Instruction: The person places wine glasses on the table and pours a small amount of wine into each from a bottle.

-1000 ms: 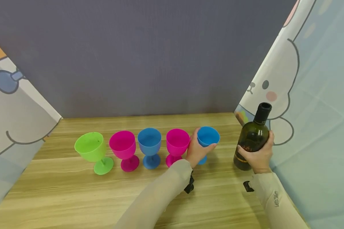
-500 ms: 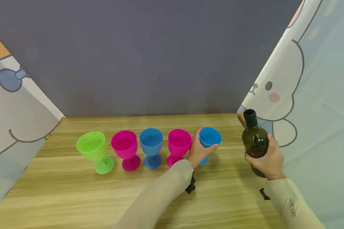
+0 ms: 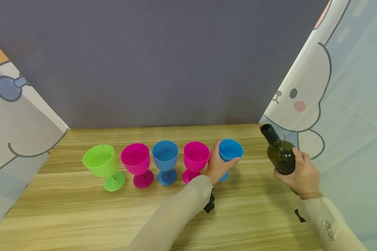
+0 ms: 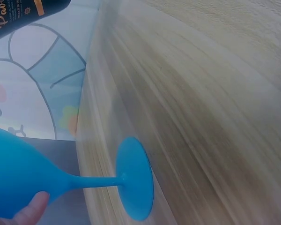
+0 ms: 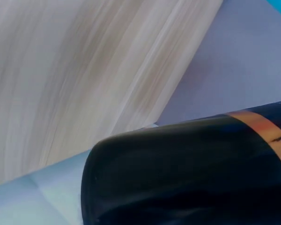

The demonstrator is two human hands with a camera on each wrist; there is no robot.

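Observation:
My left hand holds the bowl of the rightmost blue goblet, thumb on its near side. In the left wrist view, the goblet's round foot stands on the wooden table. The fingers on the far side are partly hidden. Further right, my right hand grips a dark green glass bottle around its body. The bottle is raised off the table and leans left, its open black neck pointing toward the goblet but apart from it. Its base and an orange-gold band show in the right wrist view.
Left of the held goblet stand a magenta goblet, a blue goblet, another magenta goblet and a green goblet in a row. A grey panel rises behind the table. Printed cloth hangs at the right.
My right hand has lifted the bottle from the table, moved it right and nearer, and tilted its neck leftward. The left hand stays on the blue goblet.

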